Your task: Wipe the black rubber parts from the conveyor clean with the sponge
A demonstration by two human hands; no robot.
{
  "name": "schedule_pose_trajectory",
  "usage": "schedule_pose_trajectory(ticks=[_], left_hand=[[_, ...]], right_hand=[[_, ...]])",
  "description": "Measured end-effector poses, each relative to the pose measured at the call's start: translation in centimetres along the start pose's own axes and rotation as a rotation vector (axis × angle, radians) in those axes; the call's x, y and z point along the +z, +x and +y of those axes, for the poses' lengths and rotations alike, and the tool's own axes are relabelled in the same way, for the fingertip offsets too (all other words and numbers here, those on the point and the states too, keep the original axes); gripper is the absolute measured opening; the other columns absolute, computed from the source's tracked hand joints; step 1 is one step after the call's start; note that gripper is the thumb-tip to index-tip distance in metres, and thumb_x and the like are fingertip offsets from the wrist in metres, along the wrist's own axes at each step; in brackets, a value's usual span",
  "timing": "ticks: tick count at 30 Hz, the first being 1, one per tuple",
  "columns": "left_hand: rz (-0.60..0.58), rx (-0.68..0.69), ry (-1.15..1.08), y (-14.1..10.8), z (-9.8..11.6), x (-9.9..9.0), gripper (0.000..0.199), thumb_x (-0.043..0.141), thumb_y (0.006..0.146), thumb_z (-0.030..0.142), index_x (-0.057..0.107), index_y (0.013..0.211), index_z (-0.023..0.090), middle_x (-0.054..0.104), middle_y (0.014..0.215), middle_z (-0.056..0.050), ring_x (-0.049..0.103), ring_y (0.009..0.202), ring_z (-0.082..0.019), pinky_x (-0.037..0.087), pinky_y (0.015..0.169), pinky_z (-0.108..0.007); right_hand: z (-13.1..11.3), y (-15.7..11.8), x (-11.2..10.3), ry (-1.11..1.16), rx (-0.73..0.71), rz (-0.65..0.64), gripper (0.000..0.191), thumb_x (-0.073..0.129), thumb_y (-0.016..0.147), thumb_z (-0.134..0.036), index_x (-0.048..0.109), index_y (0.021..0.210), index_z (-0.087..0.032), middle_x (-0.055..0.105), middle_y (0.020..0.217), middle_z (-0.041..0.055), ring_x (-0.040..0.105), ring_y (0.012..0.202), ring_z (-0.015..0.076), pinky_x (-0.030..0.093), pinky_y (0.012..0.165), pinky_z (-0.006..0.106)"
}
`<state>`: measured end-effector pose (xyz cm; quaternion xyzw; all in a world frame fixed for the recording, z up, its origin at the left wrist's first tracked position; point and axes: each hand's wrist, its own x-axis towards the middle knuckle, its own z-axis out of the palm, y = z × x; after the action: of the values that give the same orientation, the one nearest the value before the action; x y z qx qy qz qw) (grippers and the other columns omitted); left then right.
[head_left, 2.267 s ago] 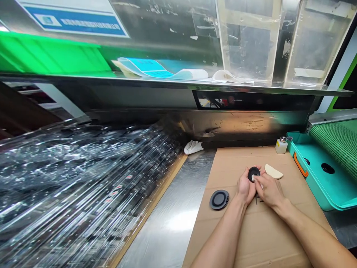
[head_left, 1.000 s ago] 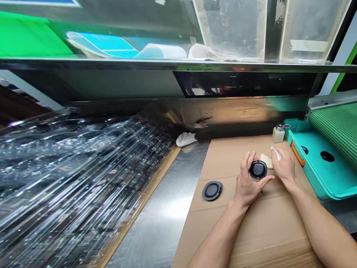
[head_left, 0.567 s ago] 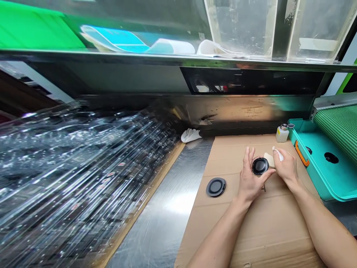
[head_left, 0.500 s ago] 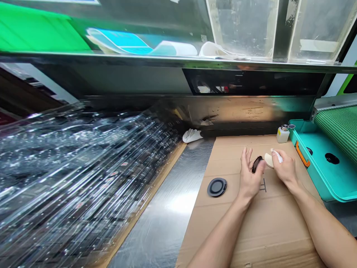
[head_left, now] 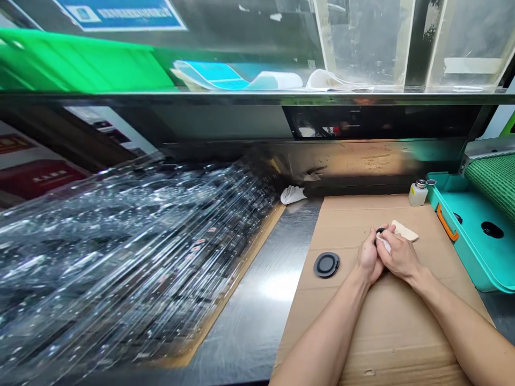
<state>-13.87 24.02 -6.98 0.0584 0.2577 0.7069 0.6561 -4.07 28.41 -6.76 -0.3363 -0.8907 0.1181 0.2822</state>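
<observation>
So, we're working at a stainless worktop (head_left: pixel 257 305) here, and our left hand (head_left: pixel 368 257) and right hand (head_left: pixel 398 257) are pressed together, fingers touching, clamped around a small black round disc (head_left: pixel 380 231). The disc is mostly buried between them, with only its upper edge showing, and it's being held just above the cardboard sheet (head_left: pixel 386 332), not resting on it. We're cupping it with the left hand, probably for a steady hold, while the right fingers are pinching a white wipe (head_left: pixel 384 245) against it. Exactly how the wipe meets the disc is hidden.

A second black disc (head_left: pixel 326 265) is lying flat on the cardboard, well apart from the hands, seemingly set aside so it isn't in the way. A cream foam pad (head_left: pixel 404 230) is lying just past our fingertips, and a dispensing bottle (head_left: pixel 418 194) is standing at the far corner of the cardboard, probably parked there for easy reach. The cardboard looks like it's padding the parts from the bare steel. A teal plastic tray (head_left: pixel 470 241) is sitting to the right, and a big pile of clear plastic sheets (head_left: pixel 120 252) is taking up the left.
</observation>
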Motion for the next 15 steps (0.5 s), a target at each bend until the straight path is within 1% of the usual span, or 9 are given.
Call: schedule_pose_trajectory(ticks=[2,3,5,7,9,11,13,15], left_hand=[[0.008,0.017,-0.008,0.06,0.17,-0.17,0.038,0.041,0.101,0.039,0.069,0.105,0.014,0.067,0.127,-0.016,0.061,0.123,-0.027,0.043,0.111,-0.045],[0.010,0.031,-0.009,0.10,0.23,-0.22,0.037,0.041,0.101,0.038,0.068,0.105,0.014,0.068,0.125,-0.015,0.061,0.122,-0.027,0.043,0.112,-0.045],[0.011,0.053,-0.009,0.23,0.28,-0.23,0.036,0.039,0.101,0.036,0.069,0.103,0.014,0.070,0.120,-0.014,0.062,0.122,-0.026,0.042,0.112,-0.043],[0.016,0.058,-0.016,0.34,0.35,-0.19,0.038,0.038,0.102,0.036,0.069,0.100,0.014,0.071,0.117,-0.014,0.062,0.121,-0.025,0.042,0.112,-0.041],[0.031,0.049,-0.026,0.35,0.51,-0.22,0.039,0.038,0.102,0.037,0.069,0.101,0.014,0.071,0.118,-0.015,0.063,0.120,-0.025,0.043,0.112,-0.042],[0.040,0.033,-0.035,0.24,0.72,-0.31,0.039,0.038,0.101,0.038,0.068,0.101,0.014,0.070,0.120,-0.015,0.063,0.120,-0.026,0.043,0.111,-0.044],[0.020,0.017,-0.041,0.11,0.80,-0.37,0.038,0.039,0.101,0.037,0.068,0.101,0.014,0.070,0.120,-0.015,0.062,0.121,-0.026,0.044,0.111,-0.044],[-0.008,0.009,-0.043,0.06,0.68,-0.37,0.037,0.039,0.101,0.035,0.069,0.099,0.013,0.071,0.116,-0.015,0.062,0.121,-0.025,0.044,0.111,-0.043]], right_hand=[[0.15,-0.20,-0.08,0.005,-0.037,-0.048,0.012,0.049,0.094,-0.027,0.060,0.091,-0.023,0.068,0.083,0.0024,0.059,0.074,0.0179,0.036,0.066,0.026],[0.20,-0.22,-0.10,-0.009,-0.032,-0.035,0.012,0.050,0.094,-0.026,0.061,0.091,-0.023,0.067,0.084,0.0027,0.058,0.076,0.0183,0.036,0.068,0.026],[0.16,-0.11,-0.02,-0.032,-0.002,0.052,0.015,0.048,0.096,-0.025,0.063,0.091,-0.023,0.067,0.088,0.0047,0.058,0.084,0.0201,0.038,0.074,0.028],[-0.08,0.03,0.17,0.001,-0.010,0.130,0.018,0.047,0.097,-0.025,0.064,0.093,-0.022,0.065,0.093,0.0067,0.056,0.091,0.0218,0.040,0.081,0.030],[-0.32,0.03,0.31,0.075,-0.085,0.111,0.018,0.048,0.097,-0.026,0.066,0.094,-0.022,0.064,0.095,0.0069,0.054,0.094,0.0220,0.040,0.086,0.031],[-0.33,-0.12,0.25,0.092,-0.125,0.070,0.016,0.052,0.096,-0.026,0.067,0.094,-0.023,0.062,0.092,0.0058,0.053,0.092,0.0219,0.040,0.084,0.032],[-0.18,-0.26,0.03,0.033,-0.078,0.092,0.015,0.054,0.095,-0.026,0.069,0.094,-0.023,0.061,0.089,0.0055,0.051,0.089,0.0221,0.040,0.081,0.032],[-0.10,-0.27,-0.18,-0.024,-0.020,0.154,0.016,0.053,0.096,-0.026,0.069,0.097,-0.023,0.060,0.090,0.0061,0.050,0.089,0.0223,0.039,0.080,0.032]])
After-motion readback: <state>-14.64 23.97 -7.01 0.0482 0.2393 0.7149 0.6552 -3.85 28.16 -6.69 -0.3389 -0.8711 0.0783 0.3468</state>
